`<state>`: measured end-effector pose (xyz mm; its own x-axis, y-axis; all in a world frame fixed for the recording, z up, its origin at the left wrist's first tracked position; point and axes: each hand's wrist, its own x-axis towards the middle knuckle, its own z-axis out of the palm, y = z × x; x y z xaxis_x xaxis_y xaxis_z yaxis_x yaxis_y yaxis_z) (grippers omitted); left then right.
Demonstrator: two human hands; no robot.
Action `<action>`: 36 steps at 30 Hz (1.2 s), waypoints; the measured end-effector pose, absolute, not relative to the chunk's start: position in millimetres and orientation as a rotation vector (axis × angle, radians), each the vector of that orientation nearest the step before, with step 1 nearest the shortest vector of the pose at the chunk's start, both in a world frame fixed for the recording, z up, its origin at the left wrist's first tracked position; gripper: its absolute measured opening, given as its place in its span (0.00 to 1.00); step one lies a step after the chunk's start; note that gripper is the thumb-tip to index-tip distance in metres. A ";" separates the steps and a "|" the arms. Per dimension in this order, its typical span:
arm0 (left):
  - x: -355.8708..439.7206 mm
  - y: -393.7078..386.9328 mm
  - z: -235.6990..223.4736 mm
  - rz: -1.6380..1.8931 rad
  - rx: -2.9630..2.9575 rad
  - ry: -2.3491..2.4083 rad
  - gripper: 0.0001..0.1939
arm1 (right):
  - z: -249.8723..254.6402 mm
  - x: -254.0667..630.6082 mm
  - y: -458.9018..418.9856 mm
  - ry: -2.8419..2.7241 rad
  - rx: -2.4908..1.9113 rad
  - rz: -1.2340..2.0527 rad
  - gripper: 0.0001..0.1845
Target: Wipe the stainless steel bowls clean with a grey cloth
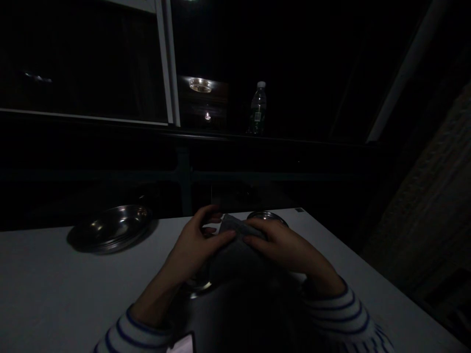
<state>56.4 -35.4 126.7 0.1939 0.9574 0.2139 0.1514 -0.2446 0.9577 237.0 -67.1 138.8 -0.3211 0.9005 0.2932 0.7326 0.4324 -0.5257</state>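
Observation:
A dark grey cloth (237, 252) is bunched up between my two hands over the white table. My left hand (195, 245) has its thumb on the cloth's front, with curved fingers reaching behind its left edge. Pinching the upper right part of the cloth is my right hand (283, 242). A shiny metal dish (200, 289) shows partly below my left hand; the cloth and shadow hide the rest of it. Past my right hand, the rim of another metal dish (270, 214) shows.
Several stacked metal plates (114, 228) sit at the left of the white table (33, 279). A phone-like device (184, 344) lies at the near edge. On a dark ledge behind stands a plastic bottle (258, 109). The room is very dim.

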 end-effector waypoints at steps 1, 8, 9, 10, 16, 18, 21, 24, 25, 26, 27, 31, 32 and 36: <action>55.2 -35.0 126.4 1.126 1.590 1.008 0.37 | 139.1 237.2 -66.9 -2.143 -1.349 0.413 0.09; 48.5 -25.8 115.5 0.804 1.485 0.778 0.15 | 135.6 238.8 -63.8 -1.989 -1.299 0.529 0.16; 48.4 -25.3 115.1 0.842 1.451 0.794 0.14 | 135.1 239.8 -63.1 -1.954 -1.305 0.569 0.19; 48.5 -25.4 115.1 0.883 1.411 0.800 0.14 | 134.8 240.7 -62.6 -1.910 -1.311 0.605 0.22; 49.9 -27.8 117.3 0.945 1.349 0.816 0.22 | 136.2 241.5 -61.3 -1.810 -1.341 0.594 0.12; 50.1 -26.0 116.2 0.989 1.387 0.867 0.18 | 136.1 240.8 -60.9 -1.767 -1.299 0.646 0.15; 51.5 -22.5 114.3 1.127 1.344 0.946 0.12 | 133.5 240.4 -59.4 -1.576 -1.176 0.831 0.26; 54.8 -22.6 113.0 1.232 1.253 0.934 0.12 | 128.1 238.1 -56.0 -1.509 -1.005 1.060 0.33; 56.0 -23.5 112.6 1.237 1.245 0.915 0.12 | 126.1 236.5 -54.4 -1.521 -0.988 1.083 0.33; 57.0 -24.7 112.4 1.216 1.254 0.896 0.12 | 124.1 234.6 -52.6 -1.543 -0.996 1.071 0.31; 57.8 -26.0 112.3 1.177 1.276 0.883 0.12 | 122.3 232.7 -50.9 -1.572 -1.028 1.038 0.26; 55.1 -28.1 114.6 1.064 1.374 0.929 0.15 | 118.6 230.1 -47.6 -1.601 -1.148 0.941 0.11; 52.5 -27.5 115.8 1.078 1.393 0.962 0.17 | 118.6 231.4 -48.3 -1.588 -1.167 0.939 0.11; 33.5 -25.9 117.3 1.223 1.565 1.169 0.21 | 118.2 243.3 -54.0 -1.555 -1.279 0.832 0.10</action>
<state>33.5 -25.9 117.3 0.1000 0.9691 0.2254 0.1812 -0.2405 0.9536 243.3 -54.0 118.2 -0.0300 0.9718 0.2340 0.3448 0.2298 -0.9101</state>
